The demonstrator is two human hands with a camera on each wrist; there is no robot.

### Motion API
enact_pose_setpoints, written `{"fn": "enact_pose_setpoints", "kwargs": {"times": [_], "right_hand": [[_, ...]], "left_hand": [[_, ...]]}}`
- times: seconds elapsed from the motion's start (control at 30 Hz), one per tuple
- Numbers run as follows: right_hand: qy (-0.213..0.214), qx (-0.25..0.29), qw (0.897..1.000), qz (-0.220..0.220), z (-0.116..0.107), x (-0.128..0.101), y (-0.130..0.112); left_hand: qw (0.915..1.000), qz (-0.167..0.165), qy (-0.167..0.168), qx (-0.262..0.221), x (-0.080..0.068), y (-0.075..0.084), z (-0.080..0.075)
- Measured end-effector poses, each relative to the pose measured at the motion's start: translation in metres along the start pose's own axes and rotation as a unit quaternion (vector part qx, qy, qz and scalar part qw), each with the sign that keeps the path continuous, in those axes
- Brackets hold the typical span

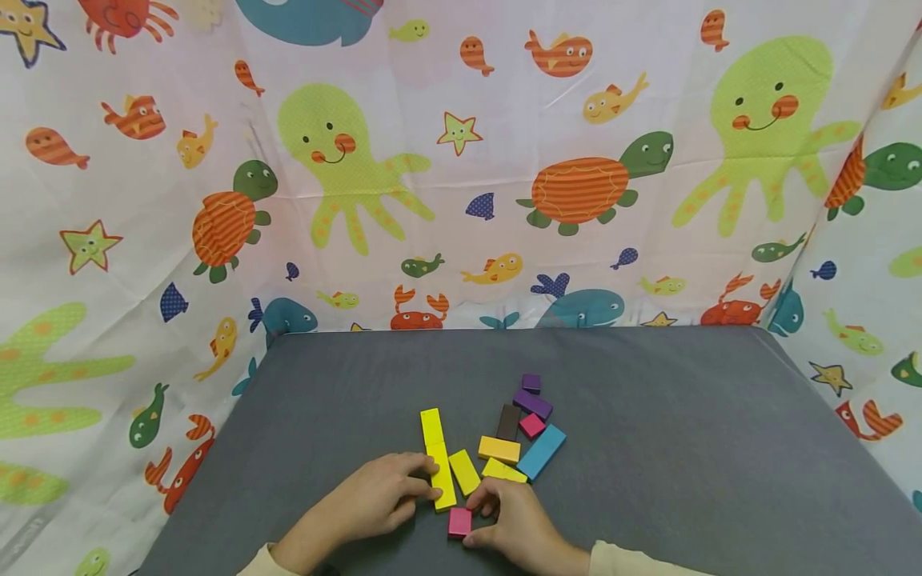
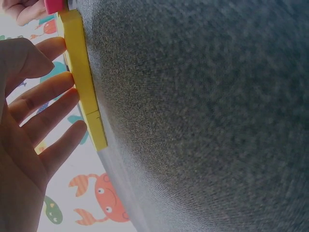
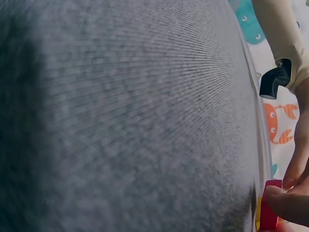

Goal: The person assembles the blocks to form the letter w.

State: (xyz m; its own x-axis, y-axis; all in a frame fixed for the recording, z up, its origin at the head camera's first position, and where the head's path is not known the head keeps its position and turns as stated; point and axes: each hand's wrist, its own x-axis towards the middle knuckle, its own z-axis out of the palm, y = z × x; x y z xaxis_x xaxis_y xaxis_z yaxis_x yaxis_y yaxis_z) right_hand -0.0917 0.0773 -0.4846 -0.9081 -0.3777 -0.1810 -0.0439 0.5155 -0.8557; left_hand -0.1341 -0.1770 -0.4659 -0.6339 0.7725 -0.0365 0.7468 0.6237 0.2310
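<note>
A long yellow block (image 1: pixel 442 482) lies end to end with a second yellow block (image 1: pixel 431 426) on the grey table (image 1: pixel 648 416). My left hand (image 1: pixel 421 482) rests beside the near one, its straight fingers (image 2: pixel 53 96) touching that block's (image 2: pixel 79 72) side. Just right of it, my right hand (image 1: pixel 479 516) pinches a small pink block (image 1: pixel 459 522) at the near end of the yellow row. In the right wrist view a fingertip (image 3: pixel 289 203) presses the pink block (image 3: pixel 270 215).
Behind the hands lies a cluster of loose blocks: yellow (image 1: pixel 464 472), yellow-green (image 1: pixel 504 470), orange-yellow (image 1: pixel 499 450), blue (image 1: pixel 541 451), brown (image 1: pixel 508 422), pink (image 1: pixel 532 425) and two purple (image 1: pixel 533 404). A sea-animal patterned cloth (image 1: pixel 461 160) walls the table on three sides.
</note>
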Motion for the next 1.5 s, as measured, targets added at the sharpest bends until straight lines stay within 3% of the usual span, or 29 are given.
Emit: {"fn": "enact_pose_setpoints", "kwargs": {"times": [0.4,0.73,1.23,1.5], "right_hand": [[0.000,-0.030,1.000,0.001,0.006,0.005,0.001],[0.013,-0.040,0.999,-0.018,0.009,0.004,0.001],[0.006,-0.041,0.999,-0.002,0.012,0.005,0.001],[0.013,-0.016,0.999,-0.038,0.000,0.004,0.007]], "left_hand": [[0.9999,-0.010,-0.006,-0.001,0.001,-0.001,0.001],[0.9999,0.003,0.013,0.010,0.000,-0.001,0.004],[0.9999,-0.004,0.007,0.006,-0.002,0.000,0.004],[0.9999,0.000,0.011,0.008,-0.002,0.000,0.004]]}}
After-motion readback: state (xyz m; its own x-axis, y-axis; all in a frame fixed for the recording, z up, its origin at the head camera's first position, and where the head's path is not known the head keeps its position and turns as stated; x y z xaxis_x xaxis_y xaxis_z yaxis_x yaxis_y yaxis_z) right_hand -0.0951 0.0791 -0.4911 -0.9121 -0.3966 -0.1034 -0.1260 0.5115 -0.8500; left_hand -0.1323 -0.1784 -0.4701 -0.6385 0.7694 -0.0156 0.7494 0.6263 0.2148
